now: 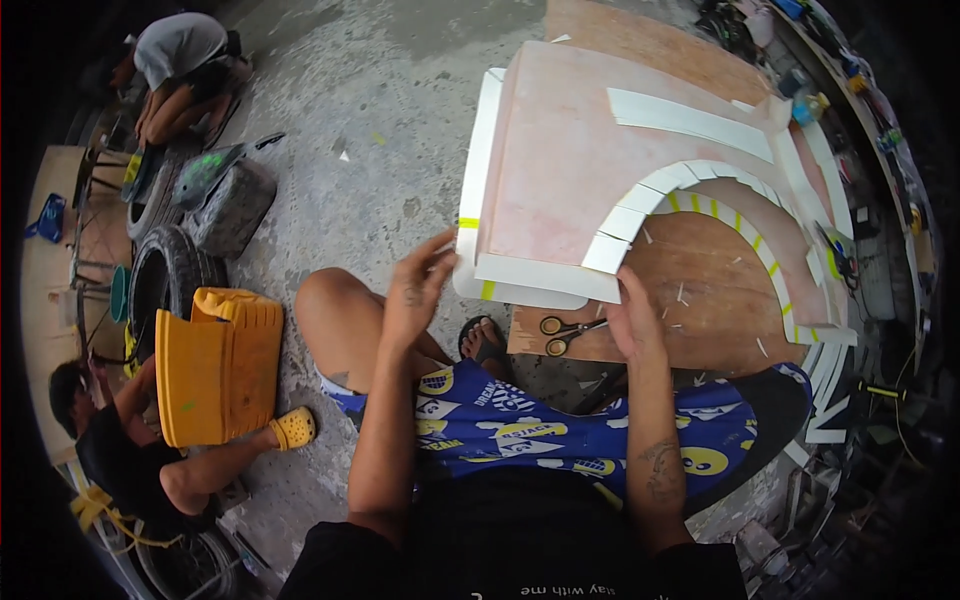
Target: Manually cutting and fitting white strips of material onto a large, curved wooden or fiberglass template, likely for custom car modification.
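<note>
- Nearest us, blue shorts with yellow and white prints [560, 430] cover our folded legs.
- Our right grip [637, 322] is at the near corner of a white front strip [540, 279], thumb by its edge; some fingers are hidden, so we cannot tell how firmly it closes.
- Our left grip [413, 290] is loosely open, fingers slightly curled, holding nothing we can see, just beside a white side strip [485, 140] marked with yellow tape [468, 223].
- Between our hands, black-and-gold-handled scissors [580, 328] lie near the right wrist.
- Ahead of us, the large pale pink panel with an arched cut-out [560, 150] lies over a brown plywood sheet [690, 290], its left side reaching past it above the grey concrete floor [340, 190].
- Short white segments [632, 215] follow the arch; beyond them a long white strip [690, 125] lies on the panel.
- To our left, a co-worker in black [130, 450] sits behind a yellow plastic crate [215, 370].
- Farther off, past a black tyre [165, 270], a co-worker in grey [180, 50] crouches.
</note>
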A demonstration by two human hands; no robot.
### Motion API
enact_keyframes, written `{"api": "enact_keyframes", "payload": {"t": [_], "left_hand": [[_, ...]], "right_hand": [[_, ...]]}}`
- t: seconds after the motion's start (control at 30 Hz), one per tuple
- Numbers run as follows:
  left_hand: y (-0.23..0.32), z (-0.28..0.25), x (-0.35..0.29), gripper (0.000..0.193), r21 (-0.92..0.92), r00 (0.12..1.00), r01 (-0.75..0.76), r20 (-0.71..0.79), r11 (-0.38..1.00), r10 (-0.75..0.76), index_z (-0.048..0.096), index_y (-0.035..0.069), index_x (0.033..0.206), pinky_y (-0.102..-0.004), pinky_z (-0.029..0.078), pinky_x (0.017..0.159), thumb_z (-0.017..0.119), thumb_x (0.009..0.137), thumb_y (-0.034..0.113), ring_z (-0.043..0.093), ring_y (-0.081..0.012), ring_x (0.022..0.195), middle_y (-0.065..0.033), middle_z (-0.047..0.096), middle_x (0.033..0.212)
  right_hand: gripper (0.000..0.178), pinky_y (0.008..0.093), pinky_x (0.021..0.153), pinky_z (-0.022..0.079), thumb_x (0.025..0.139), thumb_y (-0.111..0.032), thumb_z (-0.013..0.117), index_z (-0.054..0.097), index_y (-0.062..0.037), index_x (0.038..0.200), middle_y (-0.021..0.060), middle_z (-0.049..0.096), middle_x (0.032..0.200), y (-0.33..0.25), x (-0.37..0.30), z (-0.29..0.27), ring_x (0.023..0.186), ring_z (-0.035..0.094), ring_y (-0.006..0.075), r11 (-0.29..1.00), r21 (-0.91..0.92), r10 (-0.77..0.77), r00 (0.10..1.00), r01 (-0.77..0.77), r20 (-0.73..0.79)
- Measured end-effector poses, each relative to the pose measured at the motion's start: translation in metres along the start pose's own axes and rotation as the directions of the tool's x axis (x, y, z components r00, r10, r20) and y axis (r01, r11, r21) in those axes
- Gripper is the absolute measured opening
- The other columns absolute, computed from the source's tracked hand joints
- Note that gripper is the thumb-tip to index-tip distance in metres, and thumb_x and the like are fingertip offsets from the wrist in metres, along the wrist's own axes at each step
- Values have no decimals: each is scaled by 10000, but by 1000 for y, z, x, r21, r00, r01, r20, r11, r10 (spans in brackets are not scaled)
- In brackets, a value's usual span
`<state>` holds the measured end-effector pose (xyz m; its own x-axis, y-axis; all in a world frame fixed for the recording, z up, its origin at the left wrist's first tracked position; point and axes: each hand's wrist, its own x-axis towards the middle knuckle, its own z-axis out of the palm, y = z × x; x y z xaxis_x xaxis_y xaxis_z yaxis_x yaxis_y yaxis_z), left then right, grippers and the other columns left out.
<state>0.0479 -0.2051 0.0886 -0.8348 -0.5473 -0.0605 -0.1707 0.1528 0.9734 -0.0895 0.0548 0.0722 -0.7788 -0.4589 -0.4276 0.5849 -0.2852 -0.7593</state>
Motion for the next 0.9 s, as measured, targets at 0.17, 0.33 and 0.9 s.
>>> {"api": "enact_keyframes", "payload": {"t": [0.17, 0.33, 0.9], "left_hand": [[68, 3, 0, 229, 132, 982, -173, -57, 976, 182, 657, -3, 1131, -303, 491, 841, 571, 942, 93, 630, -171, 949, -117, 689, 1015], [96, 57, 5, 182, 292, 780, -600, 422, 745, 462, 679, -5, 1036, -358, 510, 851, 632, 885, 86, 630, -303, 974, -163, 661, 1065], [78, 80, -8, 239, 444, 733, -672, 512, 592, 447, 706, 49, 999, -392, 488, 868, 719, 796, 173, 591, -290, 1001, -99, 654, 1107]], "right_hand": [[493, 338, 870, 507, 920, -390, 602, 576, 43, 1154, 125, 631, 1091, -18, -21, 35, 972, 623, 199, 990, 115, 86, 995, -80, -44], [411, 336, 747, 578, 910, -347, 637, 635, 53, 1009, 128, 657, 949, -18, -10, 34, 865, 656, 190, 991, -128, 26, 997, -36, -77], [324, 260, 567, 547, 894, -271, 661, 666, 52, 920, 93, 671, 803, -10, 3, 26, 661, 655, 138, 982, -186, -54, 994, 36, -94]]}}
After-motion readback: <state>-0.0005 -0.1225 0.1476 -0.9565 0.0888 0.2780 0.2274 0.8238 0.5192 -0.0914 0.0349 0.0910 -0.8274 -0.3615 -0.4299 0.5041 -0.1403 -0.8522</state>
